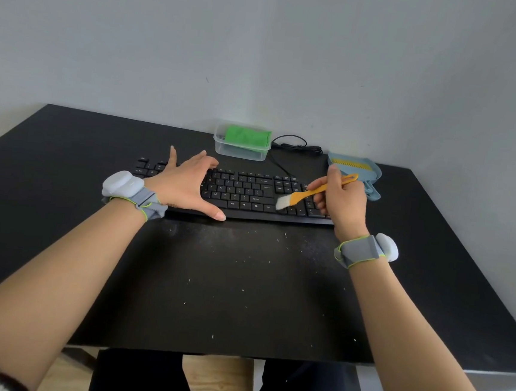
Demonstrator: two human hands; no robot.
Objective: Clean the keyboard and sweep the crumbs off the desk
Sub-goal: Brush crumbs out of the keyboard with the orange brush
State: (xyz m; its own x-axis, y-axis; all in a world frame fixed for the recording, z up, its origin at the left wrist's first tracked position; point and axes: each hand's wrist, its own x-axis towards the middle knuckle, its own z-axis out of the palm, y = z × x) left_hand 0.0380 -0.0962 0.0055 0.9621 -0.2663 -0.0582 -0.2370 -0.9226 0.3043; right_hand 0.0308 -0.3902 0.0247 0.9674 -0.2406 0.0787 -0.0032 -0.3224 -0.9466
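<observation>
Crumbs point(243, 290) are scattered all over the near part of the black desk point(67, 153), little pale flecks between the forearms and the keyboard point(244, 194). That keyboard sits flat across the middle, cable trailing off toward the wall.

Left hand point(185, 186) is spread out flat over the left half of the keys, thumb down at the front edge, fingers straight, just steadying it. Right hand point(340, 199) pinches the orange handle of a small brush point(313, 194), with the white bristles touching the keys near the arrow cluster.

The brush looks featherweight and the bristles soft (stiff plastic handle though), so a light pinch around mid-handle is probably plenty. I'd guess the keyboard is light enough to skate around on that smooth top, hence the bracing hand. To tip it, I'd grab both short ends.

Behind it: a clear tub point(242, 150) with a green cloth point(247, 136) inside, and a blue dustpan point(357, 169) back right for the crumbs.
</observation>
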